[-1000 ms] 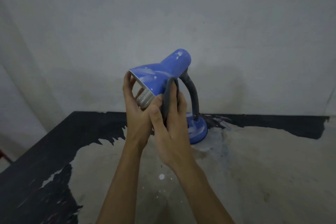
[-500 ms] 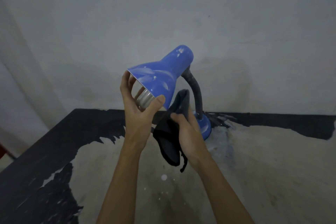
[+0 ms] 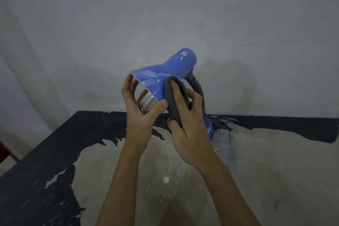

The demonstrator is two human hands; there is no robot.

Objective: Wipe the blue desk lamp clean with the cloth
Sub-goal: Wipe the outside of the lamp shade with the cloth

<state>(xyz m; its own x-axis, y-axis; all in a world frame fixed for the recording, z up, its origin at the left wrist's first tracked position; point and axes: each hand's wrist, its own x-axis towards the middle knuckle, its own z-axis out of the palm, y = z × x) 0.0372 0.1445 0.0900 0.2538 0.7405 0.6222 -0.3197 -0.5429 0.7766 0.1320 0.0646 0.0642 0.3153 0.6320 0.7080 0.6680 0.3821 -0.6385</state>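
The blue desk lamp [image 3: 172, 68] stands on the table at the centre, its shade tilted left and streaked with white dust. A white spiral bulb [image 3: 147, 102] shows inside the shade. My left hand [image 3: 140, 110] grips the shade's rim, thumb on the lower edge. My right hand [image 3: 189, 121] holds a dark grey cloth [image 3: 171, 97] pressed flat against the shade's right underside. Behind the hand run the grey flexible neck [image 3: 197, 83] and the blue base [image 3: 210, 127], both partly hidden.
The table [image 3: 266, 161] has worn black paint [image 3: 55, 143] along its left and back edges and bare beige in the middle. A grey wall [image 3: 183, 14] rises right behind the lamp. A red object [image 3: 2, 150] peeks in at the far left.
My right hand dropped away from the shade with the cloth hanging loose, then came back up and pressed the cloth onto the shade. My left hand kept its hold on the rim.
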